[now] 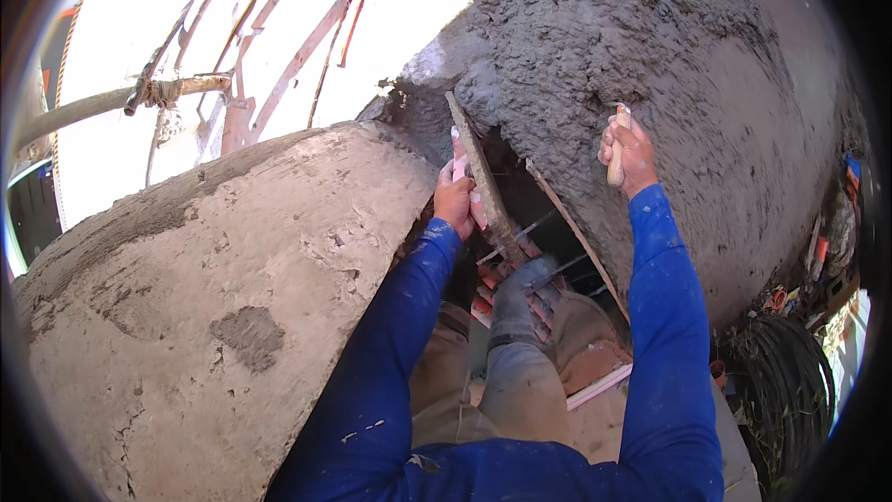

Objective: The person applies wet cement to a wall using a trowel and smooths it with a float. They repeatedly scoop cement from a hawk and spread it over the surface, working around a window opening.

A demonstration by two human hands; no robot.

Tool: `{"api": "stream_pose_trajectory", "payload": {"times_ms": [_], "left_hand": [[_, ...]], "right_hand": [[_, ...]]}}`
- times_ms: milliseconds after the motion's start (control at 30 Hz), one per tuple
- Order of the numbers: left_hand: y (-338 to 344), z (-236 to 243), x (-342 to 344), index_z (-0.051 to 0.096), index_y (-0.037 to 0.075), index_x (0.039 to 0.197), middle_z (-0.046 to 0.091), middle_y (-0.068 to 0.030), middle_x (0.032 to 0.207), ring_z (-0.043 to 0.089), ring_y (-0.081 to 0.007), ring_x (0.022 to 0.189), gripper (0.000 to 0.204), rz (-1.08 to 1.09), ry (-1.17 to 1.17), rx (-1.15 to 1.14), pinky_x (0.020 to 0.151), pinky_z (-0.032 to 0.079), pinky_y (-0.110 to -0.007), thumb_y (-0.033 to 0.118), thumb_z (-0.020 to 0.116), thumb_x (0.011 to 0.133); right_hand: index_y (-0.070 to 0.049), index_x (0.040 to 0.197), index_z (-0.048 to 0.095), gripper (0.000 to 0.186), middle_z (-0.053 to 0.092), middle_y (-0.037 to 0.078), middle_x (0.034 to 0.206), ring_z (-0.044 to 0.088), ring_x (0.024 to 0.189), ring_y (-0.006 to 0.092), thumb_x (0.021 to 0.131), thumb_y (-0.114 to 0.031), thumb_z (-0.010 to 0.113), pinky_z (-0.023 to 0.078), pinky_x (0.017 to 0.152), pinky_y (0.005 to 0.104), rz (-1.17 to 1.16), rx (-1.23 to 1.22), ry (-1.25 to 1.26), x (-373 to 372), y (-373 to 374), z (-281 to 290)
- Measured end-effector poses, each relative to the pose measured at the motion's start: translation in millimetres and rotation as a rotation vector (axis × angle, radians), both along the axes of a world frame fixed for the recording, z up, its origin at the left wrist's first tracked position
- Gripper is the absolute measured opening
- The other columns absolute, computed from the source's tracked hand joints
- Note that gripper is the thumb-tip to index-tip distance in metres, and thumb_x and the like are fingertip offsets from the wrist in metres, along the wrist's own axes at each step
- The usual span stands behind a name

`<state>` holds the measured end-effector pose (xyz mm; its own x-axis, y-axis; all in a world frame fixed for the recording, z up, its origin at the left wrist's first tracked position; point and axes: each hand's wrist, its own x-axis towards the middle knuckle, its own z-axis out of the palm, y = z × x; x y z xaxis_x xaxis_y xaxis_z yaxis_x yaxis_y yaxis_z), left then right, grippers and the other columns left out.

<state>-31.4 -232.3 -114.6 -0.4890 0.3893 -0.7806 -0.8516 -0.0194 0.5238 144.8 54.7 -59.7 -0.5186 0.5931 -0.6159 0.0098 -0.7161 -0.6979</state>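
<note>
My left hand (452, 203) is closed round the pinkish, mortar-smeared handle of a long plastering float (485, 177), seen nearly edge-on with its face crusted in grey mortar. The float's far end reaches to the edge of the rough wet mortar (576, 28) on the wall. On the right, my right hand (636, 158) grips a wooden handle (616, 165) with an orange end, close against the mortar-covered wall. Whatever blade this hand tool has cannot be made out. Both blue sleeves are spotted with mortar.
A dry, cracked plaster surface (214, 270) bulges at the left. Between my arms a gap holds metal rods and red bricks, with my legs below. Wooden poles (102, 112) are tied at the upper left. A coil of black hose (780, 381) lies at the lower right.
</note>
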Motion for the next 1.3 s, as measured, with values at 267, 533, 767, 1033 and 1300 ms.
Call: {"api": "stream_pose_trajectory", "payload": {"times_ms": [267,533,767,1033,1300], "left_hand": [[-19.8,14.9,23.0,0.041,0.007,0.156,0.063,-0.0118,0.13,0.067,-0.0178,0.087,0.075,-0.21,0.19,-0.247,0.069,0.059,-0.031,-0.013,0.048,0.084],[-92.2,18.4,79.5,0.044,0.004,0.157,0.06,-0.0132,0.141,0.067,-0.016,0.082,0.075,-0.493,0.203,-0.316,0.06,0.056,-0.028,-0.014,0.051,0.085],[-122.7,-3.2,87.9,0.043,0.007,0.157,0.057,-0.0133,0.145,0.066,-0.0164,0.08,0.073,-0.618,0.189,-0.354,0.061,0.056,-0.029,-0.012,0.054,0.087],[-125.7,-10.6,92.5,0.049,0.007,0.154,0.068,-0.0128,0.124,0.066,-0.0141,0.076,0.071,-0.643,0.242,-0.332,0.059,0.055,-0.029,-0.007,0.066,0.086],[-147.9,28.6,95.0,0.045,0.006,0.156,0.066,-0.0137,0.129,0.066,-0.0158,0.083,0.072,-0.678,0.127,-0.403,0.064,0.055,-0.03,-0.009,0.059,0.087]], "right_hand": [[-0.006,0.121,0.055,0.019,0.056,0.004,0.081,0.055,0.058,0.0138,0.105,-0.013,0.061,0.046,0.052,0.03,0.005,0.033,-0.014,20.0,-14.8,3.3],[-0.004,0.125,0.054,0.023,0.058,0.005,0.082,0.056,0.057,0.0134,0.105,-0.013,0.061,0.048,0.053,0.0292,0.017,0.065,-0.006,34.2,-24.2,-2.1],[-0.004,0.127,0.052,0.025,0.057,0.005,0.081,0.055,0.056,0.0133,0.105,-0.014,0.06,0.047,0.053,0.0291,0.066,0.122,-0.072,45.8,-44.8,7.5],[-0.004,0.128,0.052,0.029,0.058,0.005,0.081,0.056,0.056,0.0126,0.103,-0.014,0.063,0.047,0.053,0.0276,0.192,0.174,-0.133,68.3,-65.4,41.3],[0.0,0.135,0.05,0.039,0.058,0.005,0.083,0.057,0.057,0.0129,0.099,-0.008,0.065,0.049,0.053,0.0286,0.378,0.125,-0.155,51.7,-114.6,88.9]]}}
